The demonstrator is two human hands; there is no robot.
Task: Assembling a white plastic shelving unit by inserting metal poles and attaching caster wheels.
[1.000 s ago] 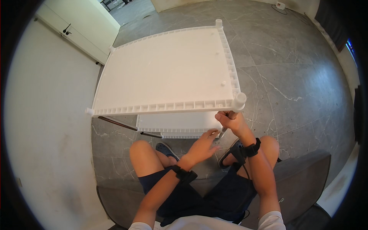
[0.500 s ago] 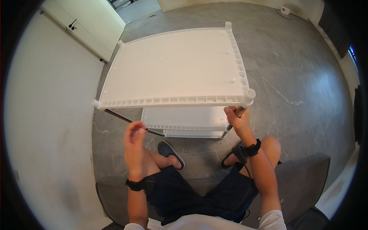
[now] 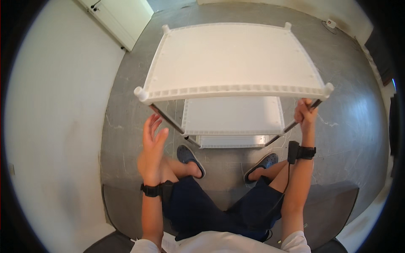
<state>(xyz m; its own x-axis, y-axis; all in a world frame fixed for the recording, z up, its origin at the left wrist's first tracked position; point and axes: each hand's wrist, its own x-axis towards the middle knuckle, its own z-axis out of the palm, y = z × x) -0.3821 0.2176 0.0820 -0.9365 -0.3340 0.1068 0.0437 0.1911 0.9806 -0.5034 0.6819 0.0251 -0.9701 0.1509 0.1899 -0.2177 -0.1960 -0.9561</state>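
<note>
A white plastic rack with stacked shelves stands on the floor in front of me, its top shelf (image 3: 236, 59) nearest the camera. Sockets rise at the corners, and metal poles join the tiers. My right hand (image 3: 305, 113) is wrapped around the right front pole (image 3: 291, 126), just under the top shelf. Beside the left front pole (image 3: 168, 121), my left hand (image 3: 152, 137) has its fingers spread and holds nothing; whether a fingertip brushes the pole I cannot tell. The middle shelf (image 3: 232, 116) and the bottom shelf (image 3: 232, 141) show below, partly hidden.
I sit on a dark grey seat (image 3: 331, 206), my feet in dark clogs (image 3: 189, 158) near the rack's base. A white wall (image 3: 63, 105) runs along the left, with a white door (image 3: 126, 19) beyond. A small white device (image 3: 331, 23) with a cable lies far right.
The rack has turned and shifted rightward in view, now nearly square to me. My right hand went right with its pole. My left hand has spread its fingers near the left front pole.
</note>
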